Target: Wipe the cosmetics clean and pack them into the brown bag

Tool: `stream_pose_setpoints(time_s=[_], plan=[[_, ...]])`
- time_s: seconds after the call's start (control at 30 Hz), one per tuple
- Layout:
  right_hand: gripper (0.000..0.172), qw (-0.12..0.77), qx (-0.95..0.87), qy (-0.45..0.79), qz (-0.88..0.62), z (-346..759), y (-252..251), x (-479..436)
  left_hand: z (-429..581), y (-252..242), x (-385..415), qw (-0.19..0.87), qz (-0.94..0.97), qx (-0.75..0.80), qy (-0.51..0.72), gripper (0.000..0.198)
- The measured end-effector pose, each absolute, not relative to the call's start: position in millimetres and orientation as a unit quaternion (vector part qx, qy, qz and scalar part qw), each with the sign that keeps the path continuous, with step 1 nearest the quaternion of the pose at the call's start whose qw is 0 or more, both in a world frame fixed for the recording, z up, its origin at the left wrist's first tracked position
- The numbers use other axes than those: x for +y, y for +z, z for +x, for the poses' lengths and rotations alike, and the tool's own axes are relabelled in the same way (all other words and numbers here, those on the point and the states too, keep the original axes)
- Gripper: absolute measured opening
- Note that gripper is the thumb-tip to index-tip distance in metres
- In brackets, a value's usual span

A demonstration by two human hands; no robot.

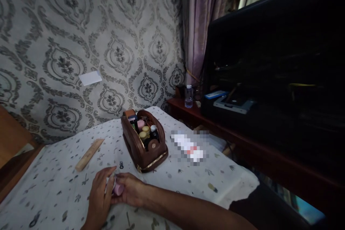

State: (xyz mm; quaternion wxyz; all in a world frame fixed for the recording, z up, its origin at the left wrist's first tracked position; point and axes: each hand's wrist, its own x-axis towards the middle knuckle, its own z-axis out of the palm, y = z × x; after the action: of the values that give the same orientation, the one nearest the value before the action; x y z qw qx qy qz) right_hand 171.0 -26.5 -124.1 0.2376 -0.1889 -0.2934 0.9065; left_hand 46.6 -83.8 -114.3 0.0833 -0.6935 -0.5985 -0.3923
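Observation:
Close to the bed's near side, my left hand [100,192] and my right hand [132,188] meet around a small container with a pink cap [118,189]. The fingers of both hands are closed on it and hide most of its pale body. Just beyond my right hand stands a brown zip bag [145,156] with its top unzipped. Inside it are several bottles and jars, among them a dark bottle with a white cap [153,129] and yellowish lids [146,129]. A beige tube [90,154] lies to the left of the bag.
A patterned white sheet [61,187] covers the bed. Right of the bag lies a pixelated item [188,147]. A dark red shelf [178,105] along the right holds a water bottle [188,97], beside a large black screen-like panel [269,54]. A wooden headboard [13,143] stands left.

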Motion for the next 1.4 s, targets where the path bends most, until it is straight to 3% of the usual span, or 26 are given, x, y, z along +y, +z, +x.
stream_pose_setpoints(time_s=[0.13,0.37,0.63,0.9,1.07,1.23,1.4], plan=[[0.040,0.271,-0.321,0.890,-0.177,177.3,-117.0,-30.7,47.3,-117.3,-79.9,0.069,-0.739,-0.579,-0.338,0.037],[0.056,0.222,-0.379,0.888,-0.132,183.8,-119.1,-33.5,33.5,-108.8,-74.2,0.043,-0.698,-0.633,-0.333,0.041],[0.064,0.145,-0.385,0.909,-0.068,184.9,-123.1,-34.1,33.4,-82.3,-82.8,-0.072,-0.529,-0.748,-0.395,0.043],[0.079,0.182,-0.385,0.900,-0.089,178.6,-125.2,-33.5,32.7,-82.8,-85.5,-0.184,-0.350,-0.751,-0.529,0.041],[0.075,0.215,-0.393,0.883,-0.139,182.0,-120.2,-33.5,31.2,-86.6,-80.6,-0.248,-0.233,-0.721,-0.603,0.040],[0.077,0.227,-0.416,0.869,-0.145,190.8,-104.9,-36.8,30.6,-75.1,-80.4,-0.288,-0.207,-0.721,-0.596,0.033],[0.063,0.266,-0.488,0.813,-0.174,194.5,-100.3,-37.0,24.8,-79.1,-76.8,-0.350,-0.213,-0.671,-0.618,0.032]])
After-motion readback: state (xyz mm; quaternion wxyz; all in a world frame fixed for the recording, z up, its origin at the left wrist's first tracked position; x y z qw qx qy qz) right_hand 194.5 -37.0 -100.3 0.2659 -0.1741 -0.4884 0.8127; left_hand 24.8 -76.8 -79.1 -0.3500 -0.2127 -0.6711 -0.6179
